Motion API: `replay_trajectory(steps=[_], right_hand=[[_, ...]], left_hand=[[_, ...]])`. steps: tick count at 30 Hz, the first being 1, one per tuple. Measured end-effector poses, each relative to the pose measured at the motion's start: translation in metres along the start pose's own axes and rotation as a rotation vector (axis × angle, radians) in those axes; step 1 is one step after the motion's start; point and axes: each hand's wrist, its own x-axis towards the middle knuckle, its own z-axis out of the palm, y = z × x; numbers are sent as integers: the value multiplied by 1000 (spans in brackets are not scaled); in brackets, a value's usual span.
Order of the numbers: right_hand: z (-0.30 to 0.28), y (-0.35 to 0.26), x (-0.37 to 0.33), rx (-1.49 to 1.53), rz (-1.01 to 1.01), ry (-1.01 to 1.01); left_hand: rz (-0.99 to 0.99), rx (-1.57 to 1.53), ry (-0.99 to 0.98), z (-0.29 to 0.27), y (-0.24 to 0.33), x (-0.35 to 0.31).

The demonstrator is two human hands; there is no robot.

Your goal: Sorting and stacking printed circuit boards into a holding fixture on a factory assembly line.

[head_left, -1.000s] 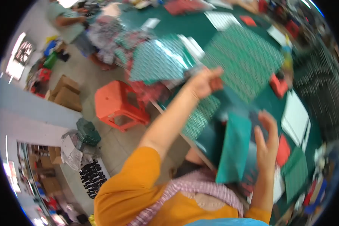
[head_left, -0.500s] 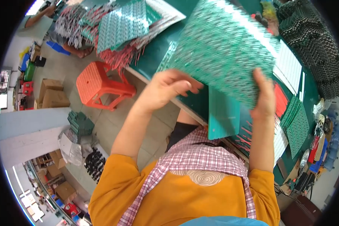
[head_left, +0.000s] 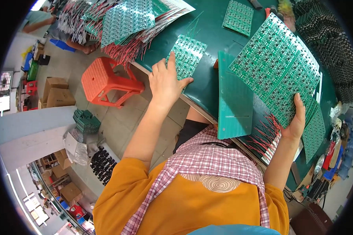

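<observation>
My right hand (head_left: 295,119) grips a large green circuit board panel (head_left: 276,64) by its lower corner, thumb on top; the fingers underneath are mostly hidden. The panel is held tilted above the right part of the table. My left hand (head_left: 164,81) has its fingers spread, with the index fingertip on a smaller circuit board panel (head_left: 189,55) lying near the table edge. Between the hands stands a plain green slotted plate (head_left: 236,98), partly shaded. Farther back lies another small circuit board panel (head_left: 238,18).
Circuit boards with red and white wires (head_left: 127,23) pile up at the far left of the green table (head_left: 208,23). More panels (head_left: 314,133) and loose red wires (head_left: 264,135) lie at right. A red stool (head_left: 106,82) stands left. Another person's arm (head_left: 39,25) shows far left.
The large panel has moved right and away from my left hand, now in my right hand alone. My left hand has opened out onto the smaller panel, which was hidden before.
</observation>
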Motion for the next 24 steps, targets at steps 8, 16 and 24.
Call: replay_trajectory(steps=[8, 16, 24], right_hand=[[-9, 6, 17, 61, 52, -61], [-28, 11, 21, 86, 56, 112], [-34, 9, 15, 211, 51, -43]], left_hand=[[-147, -565, 149, -16, -21, 19], [-144, -1285, 240, -50, -28, 22], [-200, -1302, 171, -39, -18, 16]])
